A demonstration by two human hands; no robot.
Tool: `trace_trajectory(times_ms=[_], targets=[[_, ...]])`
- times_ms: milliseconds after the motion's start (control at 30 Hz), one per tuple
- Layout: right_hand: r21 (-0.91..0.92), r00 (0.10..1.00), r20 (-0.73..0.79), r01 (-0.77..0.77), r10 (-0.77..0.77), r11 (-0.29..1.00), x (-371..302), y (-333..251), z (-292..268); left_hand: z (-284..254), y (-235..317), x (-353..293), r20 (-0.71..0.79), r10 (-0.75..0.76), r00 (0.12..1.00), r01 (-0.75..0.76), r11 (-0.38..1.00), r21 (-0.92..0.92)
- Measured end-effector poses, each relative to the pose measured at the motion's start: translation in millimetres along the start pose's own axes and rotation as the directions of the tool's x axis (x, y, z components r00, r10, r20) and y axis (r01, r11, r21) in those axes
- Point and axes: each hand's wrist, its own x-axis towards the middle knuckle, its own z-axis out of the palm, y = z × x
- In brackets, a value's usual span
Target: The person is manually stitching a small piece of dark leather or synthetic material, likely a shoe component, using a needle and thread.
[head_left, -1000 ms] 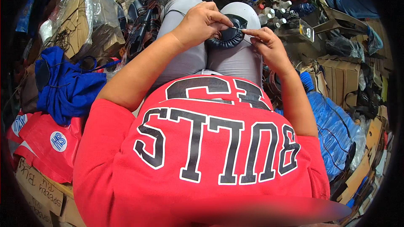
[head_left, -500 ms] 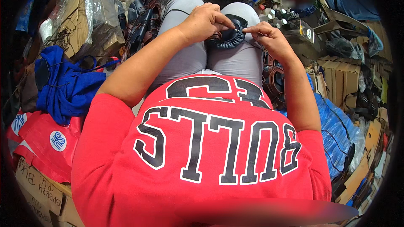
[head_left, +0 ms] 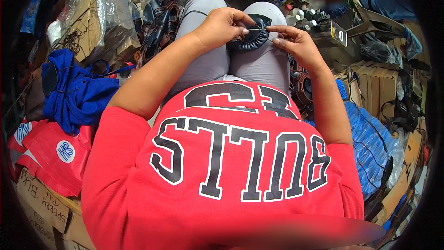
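A black leather piece (head_left: 255, 42) with a puckered, gathered edge, like the toe of a shoe upper, rests on my right thigh near the knee. My left hand (head_left: 221, 28) is over its left side, thumb and fingers bent together in a pinch; what they grip is too small to make out. From the right, my right hand (head_left: 298, 44) reaches the piece's edge with curled fingers, the thumb tip a little below the index tip. A thin dark line, perhaps thread or a needle, runs between the two hands.
Black shoe-like parts (head_left: 159, 28) lie left of my legs. Small bottles with white caps (head_left: 303, 18) crowd the far right. Blue cloth (head_left: 74, 92) and a red bag (head_left: 60, 157) are at the left; blue plastic (head_left: 367, 148) and stacked cardboard (head_left: 377, 83) at the right.
My left hand has dropped slightly, its thumb now showing nearer the leather. My right thumb and index tips have moved apart. The leather piece stays on the thigh.
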Motion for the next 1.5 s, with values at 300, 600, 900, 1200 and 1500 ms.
trace_trajectory(times_ms=[300,600,900,1200,1500], targets=[[0.147,0.998,-0.038,-0.038,0.044,0.988,14.7,0.2,1.8,16.1,-13.3,27.4,0.042,0.019,0.999,-0.014,0.994,-0.108],[0.052,0.997,-0.046,0.062,-0.059,0.997,11.0,12.1,-21.6,-6.0,1.0,10.3,0.008,0.142,0.990,-0.141,0.974,0.177],[0.024,1.000,-0.019,-0.009,0.009,1.000,-24.3,-0.4,-31.0,1.9,21.1,14.6,0.140,0.156,0.978,-0.203,0.869,0.450],[-0.648,0.919,-0.250,0.074,-0.304,0.758,7.6,-26.8,-47.9,-0.2,22.8,27.1,0.265,0.255,0.930,-0.366,0.725,0.584],[-0.909,0.936,0.257,0.318,-0.239,0.268,15.9,-40.5,-0.2,-16.4,10.1,16.1,0.339,0.327,0.882,-0.470,0.648,0.600]])
